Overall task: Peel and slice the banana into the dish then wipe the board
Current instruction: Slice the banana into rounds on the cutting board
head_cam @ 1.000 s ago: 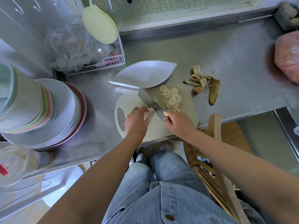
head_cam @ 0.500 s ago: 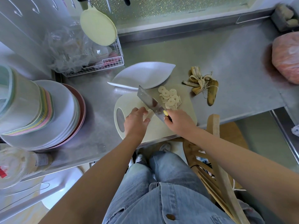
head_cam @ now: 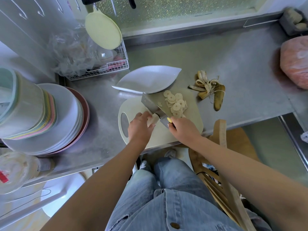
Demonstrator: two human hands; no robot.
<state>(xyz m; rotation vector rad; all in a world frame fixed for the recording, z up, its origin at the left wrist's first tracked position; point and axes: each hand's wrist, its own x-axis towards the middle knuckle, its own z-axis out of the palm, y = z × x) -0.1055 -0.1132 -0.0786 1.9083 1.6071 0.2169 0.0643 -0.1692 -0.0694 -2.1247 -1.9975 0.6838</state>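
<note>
The handle of the knife (head_cam: 152, 104) is hidden inside the right hand (head_cam: 184, 130), which is curled round it. Only a short stub of the banana (head_cam: 154, 120) is seen past the fingers of the left hand (head_cam: 139, 129), by which it is pinched on the board (head_cam: 160, 136). The stub is laid crosswise to the blade, which is angled towards the dish (head_cam: 148, 79). Slices (head_cam: 175, 104) are heaped beyond.

The picture was bright, with soft daylight coming from the sparkly window (head_cam: 183, 10) at the top. The steel counter (head_cam: 225, 60) shone a little. Soft shadows lay beside the plates (head_cam: 66, 114). The edges bent and stretched, and the corners looked blurry.
</note>
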